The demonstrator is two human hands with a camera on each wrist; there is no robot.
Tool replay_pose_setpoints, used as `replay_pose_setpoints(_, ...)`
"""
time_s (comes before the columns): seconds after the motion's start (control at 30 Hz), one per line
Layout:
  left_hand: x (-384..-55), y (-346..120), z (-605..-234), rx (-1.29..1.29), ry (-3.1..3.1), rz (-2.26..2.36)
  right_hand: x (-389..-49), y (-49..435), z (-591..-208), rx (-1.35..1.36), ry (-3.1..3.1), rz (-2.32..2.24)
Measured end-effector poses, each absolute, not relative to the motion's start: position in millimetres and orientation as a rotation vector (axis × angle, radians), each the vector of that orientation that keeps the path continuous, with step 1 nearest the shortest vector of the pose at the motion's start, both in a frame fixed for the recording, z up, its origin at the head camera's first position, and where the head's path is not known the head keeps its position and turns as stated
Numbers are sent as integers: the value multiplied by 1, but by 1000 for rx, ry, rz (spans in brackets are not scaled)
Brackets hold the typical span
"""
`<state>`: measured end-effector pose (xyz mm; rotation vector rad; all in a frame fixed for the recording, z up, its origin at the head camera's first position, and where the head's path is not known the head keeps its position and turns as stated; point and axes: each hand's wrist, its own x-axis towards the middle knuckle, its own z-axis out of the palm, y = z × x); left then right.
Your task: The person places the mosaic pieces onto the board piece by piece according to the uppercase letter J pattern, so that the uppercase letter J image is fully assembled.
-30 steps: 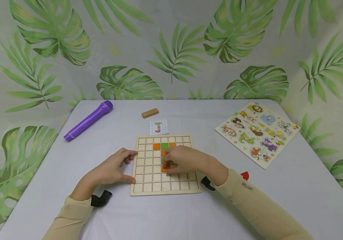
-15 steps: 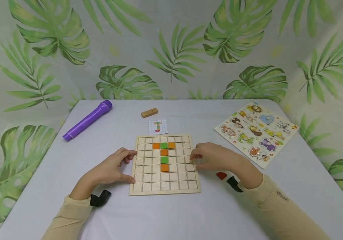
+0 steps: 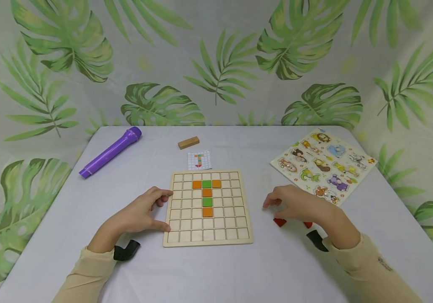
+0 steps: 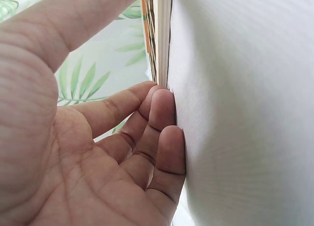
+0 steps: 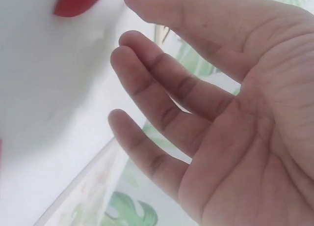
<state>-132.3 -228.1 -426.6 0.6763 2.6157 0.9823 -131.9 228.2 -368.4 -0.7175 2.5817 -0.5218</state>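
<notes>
A wooden grid board (image 3: pixel 186 235) lies flat on the white table. On it orange tiles (image 3: pixel 207 212) and green tiles (image 3: pixel 207 202) form a T: a row of three with a column running down from its middle. My left hand (image 3: pixel 138 212) touches the board's left edge with thumb and index finger spread apart. To the right of the board, my right hand (image 3: pixel 299 202) hovers with relaxed fingers and holds nothing. Below it lie a red piece with a curved edge (image 3: pixel 279 221) and a second red piece (image 3: pixel 308 224), partly hidden by the hand.
Behind the board lies a small pattern card (image 3: pixel 192 160) showing a coloured J-like figure. Beyond it sits a wooden block (image 3: pixel 188 142). A purple toy microphone (image 3: pixel 110 152) is at the back left, and an animal puzzle board (image 3: pixel 307 189) at the right.
My right hand has left the orange tile at the bottom of the column and moved right, off the board, to above the red pieces. The left hand has stayed at the board's edge.
</notes>
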Motion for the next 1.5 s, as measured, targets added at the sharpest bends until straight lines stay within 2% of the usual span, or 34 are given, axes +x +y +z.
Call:
replay_pose_setpoints(1.13,-133,-229,-429,671,2612,977,-120,241,-382,-736,2511,-628)
replay_pose_setpoints(1.5,-133,-228,-428,675,2620,981,-114,246,-374,-705,2554,-586)
